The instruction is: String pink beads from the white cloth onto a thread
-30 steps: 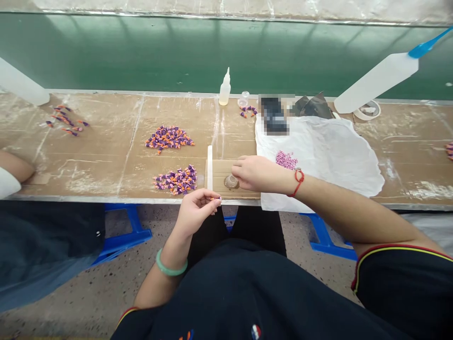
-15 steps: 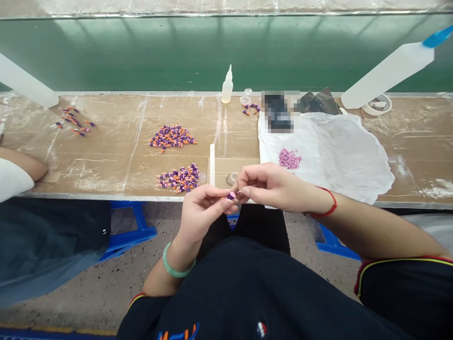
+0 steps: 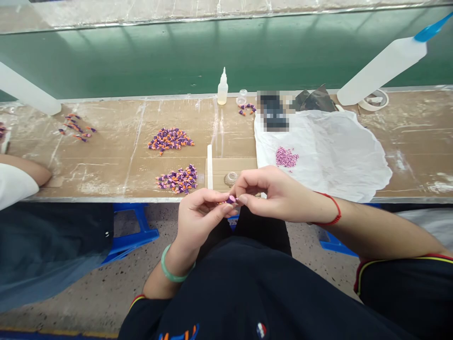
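Observation:
Just off the table's front edge, my left hand (image 3: 200, 219) and my right hand (image 3: 274, 194) meet, fingertips pinched on a small purple and pink clay piece (image 3: 231, 199). A thin orange bit shows beside it, partly hidden by my fingers. A green bangle circles my left wrist, and a red string circles my right. Directly behind my hands lies a cardboard square (image 3: 244, 166) holding a small round glass dish (image 3: 230, 178). A white upright strip (image 3: 210, 166) stands at the square's left edge. Two heaps of purple and orange pieces (image 3: 177, 180) lie to the left.
Another heap (image 3: 170, 140), a dropper bottle (image 3: 222, 88), and a small glass jar (image 3: 242, 97) stand farther back. Pink granules (image 3: 287, 157) lie on a white sheet (image 3: 339, 156). A co-worker's arm (image 3: 24, 169) rests at left. Large white squeeze bottles (image 3: 384, 71) project overhead.
My right hand has moved from above the cardboard square to my left hand, and both now pinch the small piece. Between the last two frames, the hands barely shift.

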A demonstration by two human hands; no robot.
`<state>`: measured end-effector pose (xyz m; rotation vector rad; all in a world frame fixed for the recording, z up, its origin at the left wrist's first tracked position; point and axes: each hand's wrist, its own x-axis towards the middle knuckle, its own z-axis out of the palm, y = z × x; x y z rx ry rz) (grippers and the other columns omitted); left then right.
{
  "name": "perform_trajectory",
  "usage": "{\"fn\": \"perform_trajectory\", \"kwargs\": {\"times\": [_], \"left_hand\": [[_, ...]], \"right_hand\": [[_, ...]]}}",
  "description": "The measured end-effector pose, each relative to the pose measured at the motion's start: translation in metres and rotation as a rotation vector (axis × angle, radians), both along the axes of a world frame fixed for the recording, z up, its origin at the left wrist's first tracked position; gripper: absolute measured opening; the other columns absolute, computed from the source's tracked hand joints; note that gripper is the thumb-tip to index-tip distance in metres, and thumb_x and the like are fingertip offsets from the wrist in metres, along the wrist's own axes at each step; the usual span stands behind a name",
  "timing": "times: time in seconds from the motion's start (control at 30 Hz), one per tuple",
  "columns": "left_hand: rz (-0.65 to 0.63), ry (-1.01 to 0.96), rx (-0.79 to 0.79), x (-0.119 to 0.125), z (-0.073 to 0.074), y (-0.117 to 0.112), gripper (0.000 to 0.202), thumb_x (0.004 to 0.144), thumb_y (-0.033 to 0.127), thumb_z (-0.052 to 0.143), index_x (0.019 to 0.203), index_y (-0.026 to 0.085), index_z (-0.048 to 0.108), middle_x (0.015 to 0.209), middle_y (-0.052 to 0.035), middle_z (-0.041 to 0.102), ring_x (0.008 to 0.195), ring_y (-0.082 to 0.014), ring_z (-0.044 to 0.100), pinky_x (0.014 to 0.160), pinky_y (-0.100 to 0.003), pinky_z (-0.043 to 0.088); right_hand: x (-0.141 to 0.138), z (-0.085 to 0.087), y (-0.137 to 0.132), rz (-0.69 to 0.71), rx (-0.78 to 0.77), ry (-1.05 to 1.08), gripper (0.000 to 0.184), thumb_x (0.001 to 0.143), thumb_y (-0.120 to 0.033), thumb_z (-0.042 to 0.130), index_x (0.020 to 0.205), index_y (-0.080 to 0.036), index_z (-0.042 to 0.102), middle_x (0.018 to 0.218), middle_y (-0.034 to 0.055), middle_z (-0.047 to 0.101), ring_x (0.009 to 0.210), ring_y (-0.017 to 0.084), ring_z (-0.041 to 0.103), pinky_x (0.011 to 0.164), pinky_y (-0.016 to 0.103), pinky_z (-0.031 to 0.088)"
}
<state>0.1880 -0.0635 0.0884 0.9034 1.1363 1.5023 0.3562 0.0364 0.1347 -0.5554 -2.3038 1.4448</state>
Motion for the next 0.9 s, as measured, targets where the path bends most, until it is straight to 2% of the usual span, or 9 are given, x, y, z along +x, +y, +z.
{"fn": "perform_trajectory", "kwargs": {"times": [0.33,0.6,0.73,0.83,0.9], "left_hand": [[0.059,-0.029,0.032,0.008,0.006,-0.001,0.020,0.069,0.034,0.091,0.075,0.020,0.078,0.072,-0.0009,0.078,0.055,-0.0140,0.073,0.055,-0.022,0.064],[0.042,0.020,0.020,0.006,0.008,-0.002,0.022,0.069,0.037,0.090,0.073,0.020,0.076,0.072,-0.0019,0.078,0.055,-0.0153,0.073,0.055,-0.025,0.065],[0.031,0.071,-0.019,0.005,0.006,-0.003,0.028,0.069,0.043,0.089,0.074,0.019,0.075,0.073,-0.0032,0.078,0.056,-0.0170,0.073,0.057,-0.028,0.065],[0.029,0.093,-0.039,0.004,0.004,-0.003,0.030,0.071,0.045,0.088,0.078,0.019,0.075,0.073,-0.0035,0.077,0.058,-0.0172,0.073,0.059,-0.029,0.064],[0.033,0.128,-0.052,0.000,0.002,-0.002,0.028,0.072,0.043,0.086,0.080,0.019,0.074,0.074,-0.0035,0.077,0.060,-0.0170,0.073,0.062,-0.028,0.064]], "right_hand": [[-0.001,0.005,-0.007,-0.032,0.138,0.016,0.012,0.084,-0.010,0.054,0.075,-0.018,0.057,0.065,-0.0030,0.063,0.056,0.008,0.053,0.054,0.017,0.041],[0.000,0.007,-0.010,-0.039,0.238,0.027,0.013,0.085,-0.011,0.053,0.074,-0.019,0.053,0.063,-0.0034,0.061,0.055,0.008,0.052,0.052,0.018,0.039],[0.000,0.005,-0.012,-0.063,0.283,0.015,0.014,0.085,-0.011,0.051,0.074,-0.019,0.053,0.063,-0.0036,0.059,0.054,0.008,0.050,0.052,0.019,0.039],[0.001,0.006,-0.011,-0.052,0.238,-0.007,0.012,0.088,-0.012,0.051,0.080,-0.019,0.056,0.069,-0.0021,0.065,0.059,0.010,0.058,0.056,0.020,0.046],[0.006,0.006,-0.008,-0.068,0.178,-0.017,0.008,0.089,-0.015,0.053,0.089,-0.019,0.060,0.083,0.0012,0.072,0.072,0.013,0.068,0.068,0.023,0.055]]}}
